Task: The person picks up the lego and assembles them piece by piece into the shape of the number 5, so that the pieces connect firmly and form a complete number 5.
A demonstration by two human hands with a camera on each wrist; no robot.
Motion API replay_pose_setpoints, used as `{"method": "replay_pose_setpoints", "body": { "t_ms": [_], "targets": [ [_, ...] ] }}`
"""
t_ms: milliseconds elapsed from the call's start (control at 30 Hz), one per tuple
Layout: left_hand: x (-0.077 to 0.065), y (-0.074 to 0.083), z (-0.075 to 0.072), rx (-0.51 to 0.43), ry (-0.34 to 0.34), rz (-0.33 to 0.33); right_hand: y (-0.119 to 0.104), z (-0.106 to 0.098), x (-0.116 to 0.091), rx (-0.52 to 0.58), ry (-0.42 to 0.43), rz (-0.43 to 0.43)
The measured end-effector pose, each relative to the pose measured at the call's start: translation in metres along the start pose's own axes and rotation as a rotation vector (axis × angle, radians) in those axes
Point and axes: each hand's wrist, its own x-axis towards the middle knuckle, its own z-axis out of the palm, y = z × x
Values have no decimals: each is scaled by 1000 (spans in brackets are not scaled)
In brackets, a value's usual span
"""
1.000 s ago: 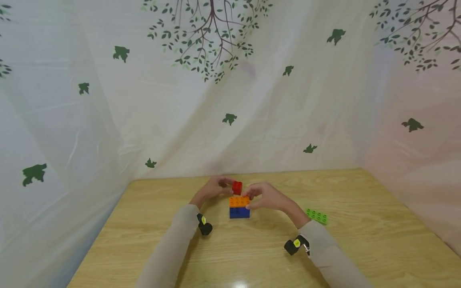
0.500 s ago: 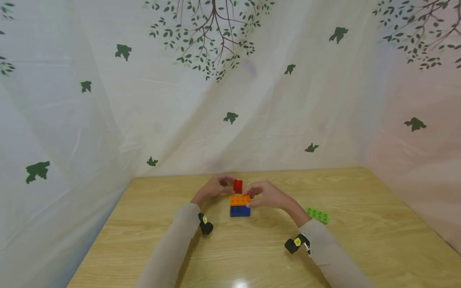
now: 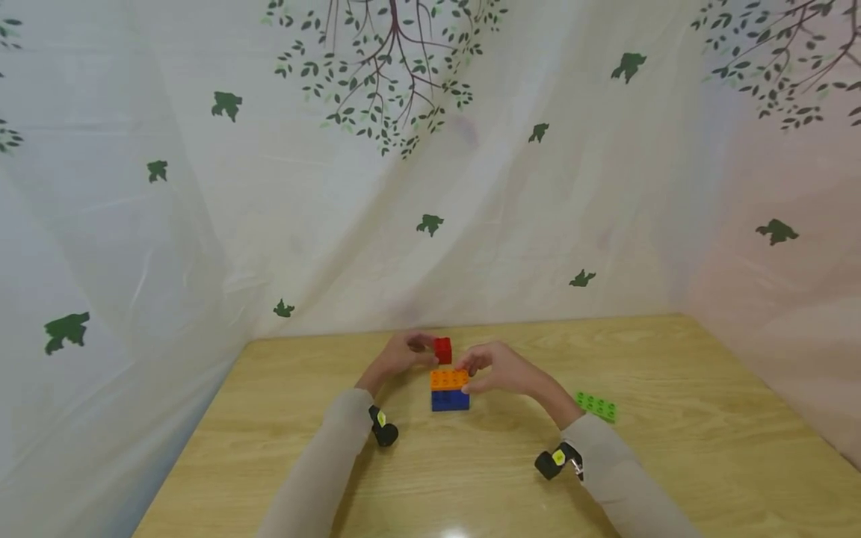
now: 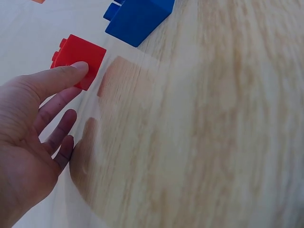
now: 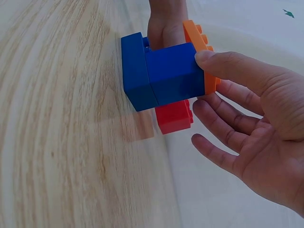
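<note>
Left fingers (image 4: 56,108) pinch red block (image 4: 85,53) | right fingers (image 5: 218,122) pinch orange brick (image 3: 446,380)

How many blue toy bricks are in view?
2: the lower blue brick at the bottom, and the upper blue brick on it, beneath the orange brick. Others may be hidden.

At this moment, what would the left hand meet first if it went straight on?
Likely the right hand, just past the red block the left hand pinches, though depth is unclear.
</note>
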Motion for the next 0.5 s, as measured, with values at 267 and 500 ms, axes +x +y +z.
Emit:
{"method": "replay_pose_setpoints", "body": {
  "t_ms": [267,500],
  "targets": [
    [-10,2,-9,-35,35,-4,0,1,1,-15,0,8],
    [-19,6,-20,-69,60,-9,2,1,0,3,-2,1]
  ]
}}
